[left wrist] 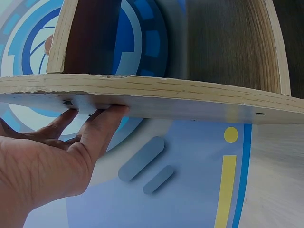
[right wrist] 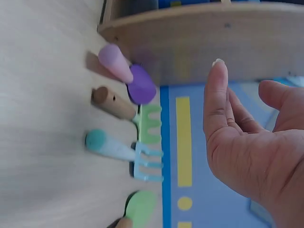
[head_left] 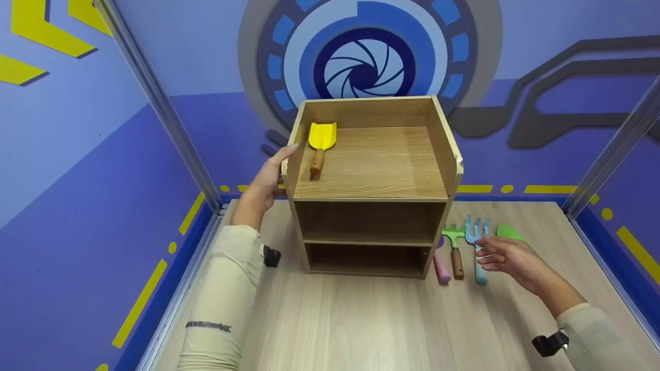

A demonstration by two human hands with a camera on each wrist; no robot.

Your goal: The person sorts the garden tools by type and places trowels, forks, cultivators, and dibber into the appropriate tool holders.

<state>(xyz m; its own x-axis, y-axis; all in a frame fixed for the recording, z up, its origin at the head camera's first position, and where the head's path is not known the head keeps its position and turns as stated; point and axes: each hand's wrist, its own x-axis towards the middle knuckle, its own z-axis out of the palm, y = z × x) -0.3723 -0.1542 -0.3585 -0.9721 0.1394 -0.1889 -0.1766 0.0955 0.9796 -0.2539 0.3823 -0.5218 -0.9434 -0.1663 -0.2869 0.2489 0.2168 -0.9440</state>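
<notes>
Shelf (head_left: pixel 384 159): smooth wood-grain board, front edges rough. Yellow scoop (head_left: pixel 323 136): smooth plastic-looking blade, wooden handle. Left post (head_left: pixel 155 103): metal.

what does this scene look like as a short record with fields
left hand: touches the outer left side of the wooden shelf unit
right hand: empty, near the blue fork
top tier: yellow scoop, lying at the left
right of unit: pink-handled purple tool, green rake, blue fork, green-bladed tool partly hidden in the head view
</notes>
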